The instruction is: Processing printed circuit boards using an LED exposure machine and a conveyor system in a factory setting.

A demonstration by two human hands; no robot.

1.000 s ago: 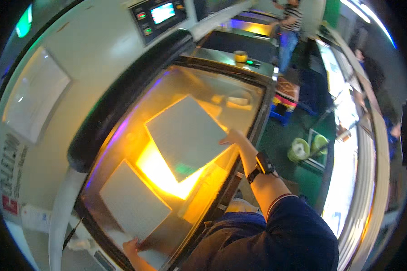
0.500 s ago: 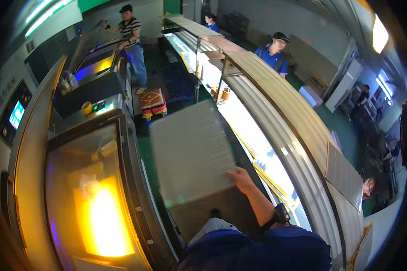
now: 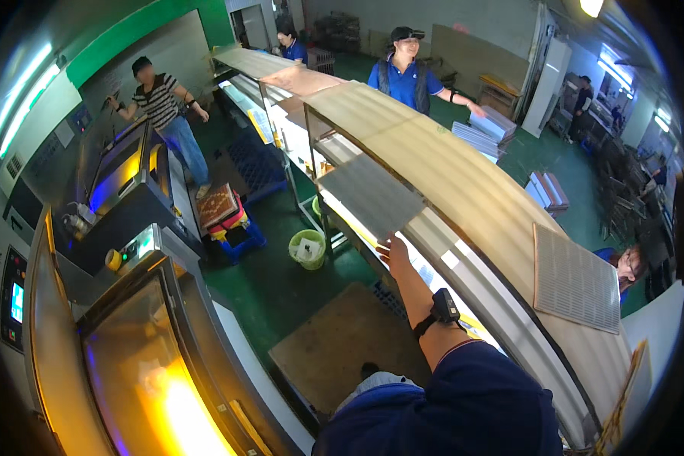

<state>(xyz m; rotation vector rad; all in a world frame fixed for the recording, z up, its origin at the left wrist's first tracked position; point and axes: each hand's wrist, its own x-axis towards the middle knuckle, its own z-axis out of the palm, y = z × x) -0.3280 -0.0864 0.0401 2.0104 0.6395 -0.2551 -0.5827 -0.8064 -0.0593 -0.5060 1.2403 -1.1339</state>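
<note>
My right hand (image 3: 394, 257) is stretched out forward, its fingers at the near corner of a thin grey rectangular panel (image 3: 372, 195) and appearing to pinch it. A black device (image 3: 444, 305) is strapped around my right forearm. The panel extends over the long lit bench (image 3: 441, 266), below the raised pale shelf (image 3: 433, 159). Whether it rests on the bench or is held just above it, I cannot tell. My left hand is outside the picture.
At left, a machine with a glowing yellow window (image 3: 171, 387) stands beside me. A green bin (image 3: 307, 249) and a stool (image 3: 222, 213) are ahead. Another grey panel (image 3: 577, 277) leans on the shelf. One co-worker (image 3: 159, 106) stands far left; another (image 3: 406, 76) is beyond the shelf.
My right hand has carried the panel from in front of my body forward and right, over the lit bench. The brown board on the floor is now uncovered.
</note>
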